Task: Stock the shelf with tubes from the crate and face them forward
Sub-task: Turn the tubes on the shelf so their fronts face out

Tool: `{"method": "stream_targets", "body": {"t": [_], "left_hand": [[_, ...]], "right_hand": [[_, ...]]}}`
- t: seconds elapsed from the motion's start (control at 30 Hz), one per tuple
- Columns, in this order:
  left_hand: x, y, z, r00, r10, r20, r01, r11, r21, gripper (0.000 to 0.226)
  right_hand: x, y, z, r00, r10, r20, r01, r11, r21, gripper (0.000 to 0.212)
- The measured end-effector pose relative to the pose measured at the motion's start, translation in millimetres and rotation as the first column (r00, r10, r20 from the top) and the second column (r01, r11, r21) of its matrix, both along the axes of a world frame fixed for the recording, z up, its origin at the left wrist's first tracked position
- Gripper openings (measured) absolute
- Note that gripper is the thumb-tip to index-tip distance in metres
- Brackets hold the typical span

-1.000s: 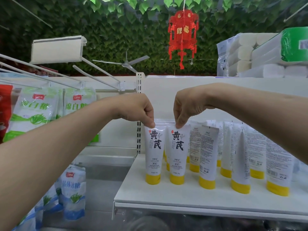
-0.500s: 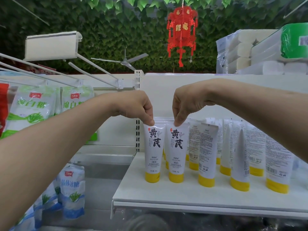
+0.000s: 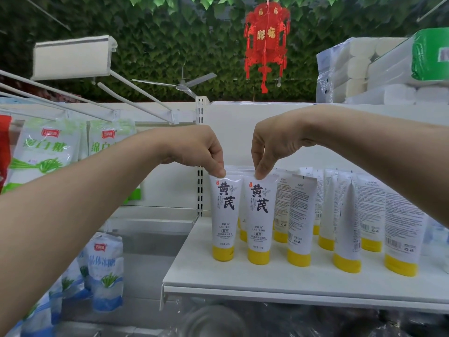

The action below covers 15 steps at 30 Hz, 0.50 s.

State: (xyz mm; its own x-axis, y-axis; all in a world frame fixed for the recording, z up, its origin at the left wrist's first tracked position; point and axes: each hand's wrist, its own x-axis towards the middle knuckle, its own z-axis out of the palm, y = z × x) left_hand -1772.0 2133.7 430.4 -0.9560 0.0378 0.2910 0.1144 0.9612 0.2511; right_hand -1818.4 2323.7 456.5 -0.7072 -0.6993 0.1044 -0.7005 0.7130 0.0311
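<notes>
Pair at front: left tube (image 3: 224, 215), right tube (image 3: 259, 220), upright on yellow caps at the shelf (image 3: 267, 283) left end — glossy white, flat crimped tops, "黄芪 / LAO LI SHI" facing out. Crimps pinched — left hand (image 3: 194, 149) on one, right hand (image 3: 272, 144) on the other. Neighbour tubes (image 3: 300, 222) show barcodes.

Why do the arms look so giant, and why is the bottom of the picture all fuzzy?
Head view: the wide-angle lens swells things near the edges, so the left arm looks huge; the left front tube and right front tube, pinched by the left hand and right hand, are sharp; the see-through stuff at the bottom is blurred and glary, unidentifiable.
</notes>
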Motion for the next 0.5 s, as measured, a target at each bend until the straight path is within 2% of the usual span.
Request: {"method": "stream_targets", "body": {"t": [0.5], "left_hand": [[-2.2, -1.3, 0.0, 1.0, -0.002, 0.028, 0.002, 1.0, -0.005, 0.02]], "right_hand": [[-2.1, 5.6, 0.5, 1.0, 0.009, -0.008, -0.009, 1.0, 0.004, 0.012]]}}
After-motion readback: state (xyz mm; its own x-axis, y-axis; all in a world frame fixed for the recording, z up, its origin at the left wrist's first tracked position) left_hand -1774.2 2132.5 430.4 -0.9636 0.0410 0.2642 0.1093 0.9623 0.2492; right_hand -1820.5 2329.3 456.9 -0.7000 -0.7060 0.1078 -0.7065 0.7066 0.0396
